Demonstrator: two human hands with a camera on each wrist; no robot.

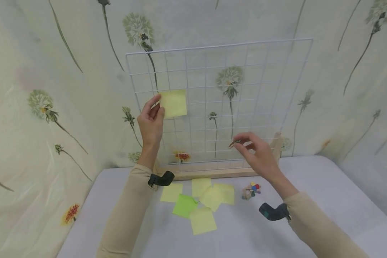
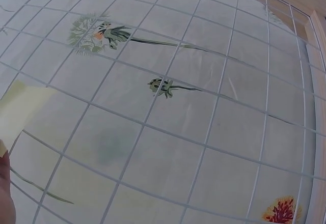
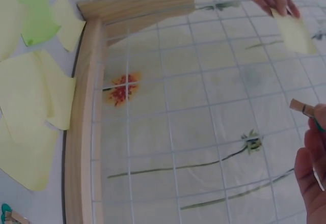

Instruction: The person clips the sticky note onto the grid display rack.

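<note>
A yellow sticky note (image 1: 174, 103) is pinched at its left edge by my left hand (image 1: 151, 122), which holds it up against the upper left of a white wire grid (image 1: 206, 96). My right hand (image 1: 256, 152) pinches a small wooden clothespin (image 3: 302, 107) with a green bit on it, in front of the grid's lower right. In the left wrist view only a corner of the note (image 2: 23, 107) and part of the hand show at the left edge.
The grid stands in a wooden base (image 1: 213, 175) on a white-covered table. Several yellow notes (image 1: 203, 221) and a green note (image 1: 185, 206) lie before it. A small pile of colourful clothespins (image 1: 251, 190) sits to their right. A flower-patterned cloth (image 1: 84, 89) hangs behind.
</note>
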